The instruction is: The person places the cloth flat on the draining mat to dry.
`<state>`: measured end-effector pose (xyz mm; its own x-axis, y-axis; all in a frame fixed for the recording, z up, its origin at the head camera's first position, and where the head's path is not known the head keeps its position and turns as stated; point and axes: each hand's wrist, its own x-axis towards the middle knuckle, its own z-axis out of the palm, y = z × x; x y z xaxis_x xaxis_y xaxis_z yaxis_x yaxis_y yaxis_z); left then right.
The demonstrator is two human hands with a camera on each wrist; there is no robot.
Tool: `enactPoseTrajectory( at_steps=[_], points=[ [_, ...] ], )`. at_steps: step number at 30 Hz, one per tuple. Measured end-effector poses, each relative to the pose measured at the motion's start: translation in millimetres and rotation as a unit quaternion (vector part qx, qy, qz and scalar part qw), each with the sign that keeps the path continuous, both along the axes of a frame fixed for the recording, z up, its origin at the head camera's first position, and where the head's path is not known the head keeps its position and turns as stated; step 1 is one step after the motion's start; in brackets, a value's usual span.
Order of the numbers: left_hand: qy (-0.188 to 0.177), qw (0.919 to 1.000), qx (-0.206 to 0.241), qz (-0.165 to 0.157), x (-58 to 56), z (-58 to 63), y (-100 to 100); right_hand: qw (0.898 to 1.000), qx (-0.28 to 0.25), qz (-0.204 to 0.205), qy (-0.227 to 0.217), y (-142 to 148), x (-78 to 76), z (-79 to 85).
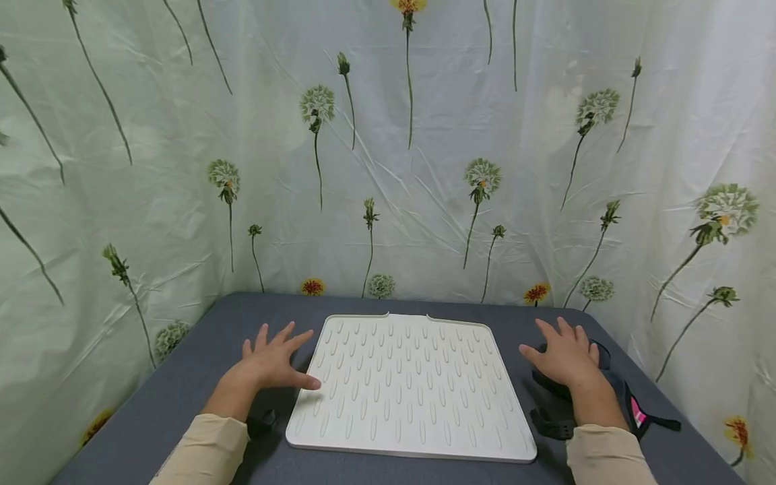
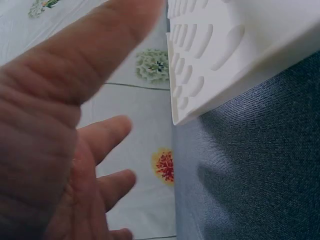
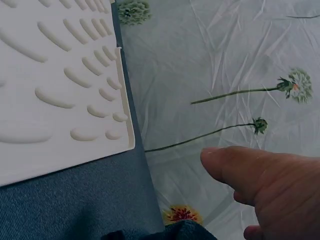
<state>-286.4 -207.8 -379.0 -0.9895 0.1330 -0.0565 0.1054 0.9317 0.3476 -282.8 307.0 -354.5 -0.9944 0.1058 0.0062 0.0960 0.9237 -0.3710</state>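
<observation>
A white rectangular ribbed mat [image 1: 400, 387] with rows of long oval bumps and a thin raised rim lies flat on the dark blue cloth. My left hand [image 1: 269, 364] hovers by its left edge, fingers spread and thumb pointing over the rim. To the right of the mat, my right hand [image 1: 566, 357] is held over a dark fabric item, its fingers apart. Neither hand holds anything. In the left wrist view, the mat's corner [image 2: 220, 92] appears beyond the thumb. The right wrist view shows the opposite corner [image 3: 100, 135], with a gap between it and the thumb.
Under and beside my right hand lies a dark fabric item [image 1: 621, 391] with black straps and a pink patch. A small black object [image 1: 262, 423] sits by my left wrist. A white curtain [image 1: 424, 229] printed with dandelions hangs behind and along both sides of the table [image 1: 254, 313].
</observation>
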Motion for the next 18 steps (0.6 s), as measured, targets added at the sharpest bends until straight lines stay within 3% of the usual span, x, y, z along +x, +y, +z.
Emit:
enactPoseTrajectory(
  at_steps=[8,18],
  points=[
    [-0.061,0.9980,-0.014,-0.008,0.2,-5.8,-2.2,0.999,-0.007,-0.024,-0.043,11.5,-0.6,-7.3],
    [-0.072,0.9972,-0.019,-0.007,-1.7,-8.8,-1.7,0.994,-0.043,-0.046,-0.095,24.5,-2.9,-21.2]
  ],
)
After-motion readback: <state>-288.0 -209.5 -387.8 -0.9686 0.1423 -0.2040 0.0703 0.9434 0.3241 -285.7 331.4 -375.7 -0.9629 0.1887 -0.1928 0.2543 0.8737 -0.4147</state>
